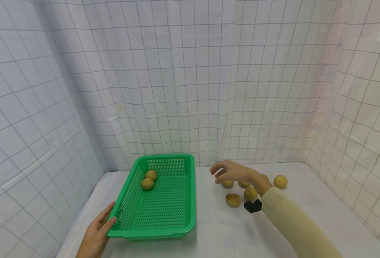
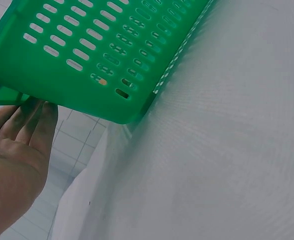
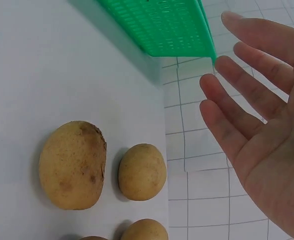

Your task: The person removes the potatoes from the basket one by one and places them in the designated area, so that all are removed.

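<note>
Right of the green rectangular plastic basket [image 1: 162,206], your empty right hand [image 1: 231,171] hangs fingers spread above rounded yellow-brown potatoes [image 1: 233,200] on the white worktop [image 1: 219,229], so cup one squarely while your left hand [image 1: 96,231], gripping the basket's near-left corner, braces.

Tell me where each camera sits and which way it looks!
Head: on the person's head, looking forward and down at the basket and potatoes; left hand, right hand and right sleeve show.
Left wrist: on that wrist, facing the basket's outside; left hand shows.
Right wrist: on that wrist, facing potatoes and part of the basket; right hand shows.
Shared: head and right wrist both see potatoes.
</note>
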`<state>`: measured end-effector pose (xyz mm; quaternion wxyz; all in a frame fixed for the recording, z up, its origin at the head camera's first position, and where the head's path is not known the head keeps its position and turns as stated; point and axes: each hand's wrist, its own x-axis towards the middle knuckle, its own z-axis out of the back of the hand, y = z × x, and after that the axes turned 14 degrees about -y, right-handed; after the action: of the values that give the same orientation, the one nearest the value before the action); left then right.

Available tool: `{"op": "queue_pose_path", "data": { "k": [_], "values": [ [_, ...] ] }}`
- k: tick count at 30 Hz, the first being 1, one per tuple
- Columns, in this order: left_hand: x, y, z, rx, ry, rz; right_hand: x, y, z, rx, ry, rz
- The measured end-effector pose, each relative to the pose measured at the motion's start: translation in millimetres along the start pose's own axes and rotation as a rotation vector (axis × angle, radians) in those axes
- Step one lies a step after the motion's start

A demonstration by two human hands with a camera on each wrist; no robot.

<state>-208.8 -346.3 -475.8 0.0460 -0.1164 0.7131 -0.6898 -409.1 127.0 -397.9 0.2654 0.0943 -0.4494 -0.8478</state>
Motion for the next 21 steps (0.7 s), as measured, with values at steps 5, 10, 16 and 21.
{"op": "queue_pose_path", "data": {
  "k": [5, 10, 16, 21],
  "values": [
    [-0.8, -0.1, 0.1, -0.014, 0.006, -0.006, 4, 10, -4, -0.014, 0.019, 0.025],
    [-1.3, -0.5, 0.0, -0.023, 0.008, -0.010, 9, 16, -8, -0.052, 0.034, 0.054],
    [-1.6, 0.5, 0.3, -0.007, 0.001, -0.015, 16, 19, -12, -0.046, 0.046, 0.067],
    [-1.7, 0.2, -0.5, -0.006, -0.009, -0.009, 19, 21, -15, -0.020, 0.060, 0.082]
  ]
}}
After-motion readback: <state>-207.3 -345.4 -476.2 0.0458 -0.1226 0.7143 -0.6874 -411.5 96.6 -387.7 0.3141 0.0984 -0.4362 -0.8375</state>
